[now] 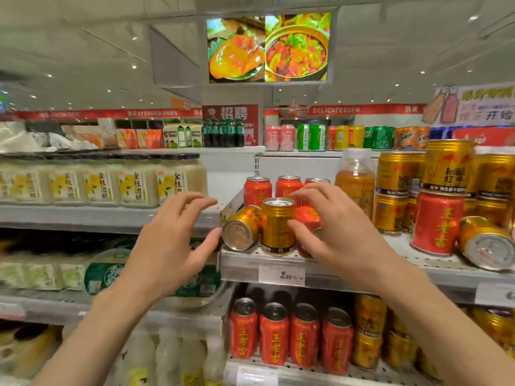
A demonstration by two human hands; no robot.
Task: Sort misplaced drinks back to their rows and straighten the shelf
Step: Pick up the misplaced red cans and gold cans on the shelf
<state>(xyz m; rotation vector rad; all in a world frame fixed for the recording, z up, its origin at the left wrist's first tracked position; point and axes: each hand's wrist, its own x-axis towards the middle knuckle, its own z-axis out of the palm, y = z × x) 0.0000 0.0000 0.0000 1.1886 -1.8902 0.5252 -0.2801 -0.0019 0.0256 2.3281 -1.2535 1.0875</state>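
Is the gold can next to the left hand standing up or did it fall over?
Fallen over. The gold can lies on its side on the shelf, round silver end facing out, leaning against an upright gold can.

Red can mostly hidden behind right hand; price tag small print unreadable; right-edge cans cropped.

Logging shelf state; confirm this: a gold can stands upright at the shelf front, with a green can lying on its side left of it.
Wrong colour. The head view shows the lying can is gold, not green. The upright gold can does stand at the shelf front.
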